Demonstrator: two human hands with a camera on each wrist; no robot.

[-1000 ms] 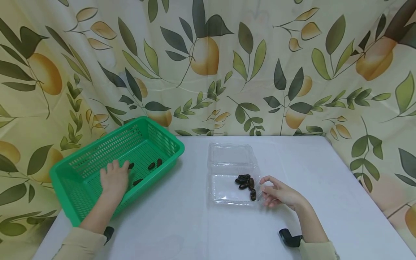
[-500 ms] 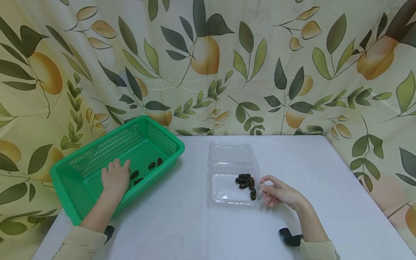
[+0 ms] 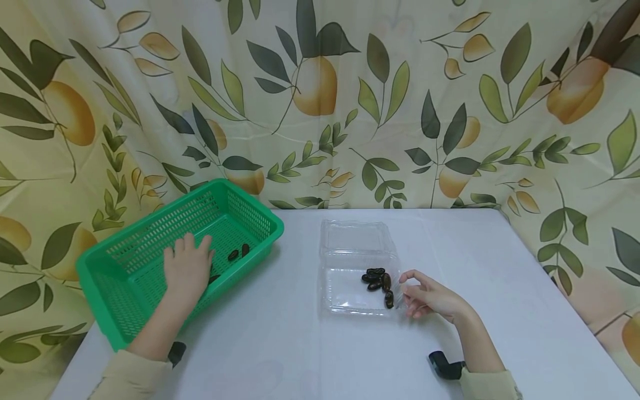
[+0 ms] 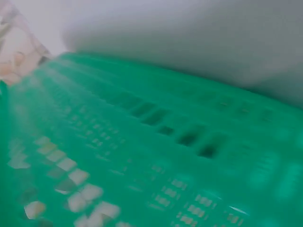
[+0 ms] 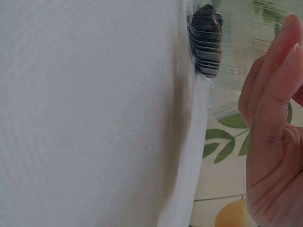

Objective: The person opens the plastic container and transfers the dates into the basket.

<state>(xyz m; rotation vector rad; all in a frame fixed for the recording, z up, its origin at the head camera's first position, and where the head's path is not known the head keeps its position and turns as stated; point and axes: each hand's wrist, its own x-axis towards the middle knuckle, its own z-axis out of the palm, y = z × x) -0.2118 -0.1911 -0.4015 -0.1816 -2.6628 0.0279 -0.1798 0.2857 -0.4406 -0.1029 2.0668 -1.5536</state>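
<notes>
My left hand (image 3: 187, 268) is down in the green basket (image 3: 272, 233), back of the hand up and fingers spread. It is over a dark, oval date (image 3: 214, 278) that it partly covers; its fingertips and anything under them are hidden. Two more dates (image 3: 233, 255) lie beyond it on the basket floor. At the clear plastic box (image 3: 345, 289), my right hand (image 3: 435, 297) rests by the right rim with loosely bent fingers. Several glossy dark dates (image 3: 375, 278) are clustered in the right half of that box. One date (image 5: 207, 42) shows through the ridged wall in the right wrist view.
The box lid (image 3: 356, 238) is folded back behind its base. A white-covered table (image 3: 290, 344) carries both containers, with bare cloth between them. Behind the table hangs a patterned curtain (image 3: 320, 139). The left wrist view is blurred, showing mostly the basket wall (image 4: 156, 90).
My left hand has shifted to the right inside the basket and now covers a date that was visible half a second ago. The right hand and the box stay still.
</notes>
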